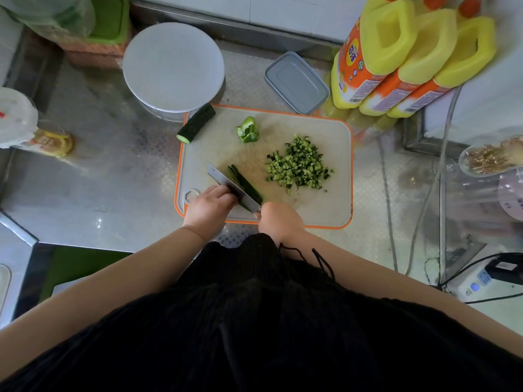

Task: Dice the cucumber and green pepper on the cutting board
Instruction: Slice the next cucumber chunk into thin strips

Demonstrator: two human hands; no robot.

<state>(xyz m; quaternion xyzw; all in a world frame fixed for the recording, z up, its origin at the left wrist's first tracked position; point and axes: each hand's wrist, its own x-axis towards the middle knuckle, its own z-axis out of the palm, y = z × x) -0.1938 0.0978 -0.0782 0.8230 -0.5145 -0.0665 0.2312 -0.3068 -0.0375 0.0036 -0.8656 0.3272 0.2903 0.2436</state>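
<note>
On the orange-rimmed cutting board (334,199) lie long cucumber strips (245,183), with the knife (226,181) blade set across them. My right hand (278,219) grips the knife handle at the board's near edge. My left hand (209,206) holds the strips just left of the blade, fingers curled. A heap of diced cucumber (300,165) sits to the right. An uncut cucumber piece (196,123) lies on the board's far left corner, and a green pepper piece (248,130) rests beside it.
A white round lid or plate (173,66) on a bowl stands behind the board. A grey lidded box (296,82) and three yellow bottles (396,60) are at the back right. Cables and a power strip (478,284) lie to the right on the steel counter.
</note>
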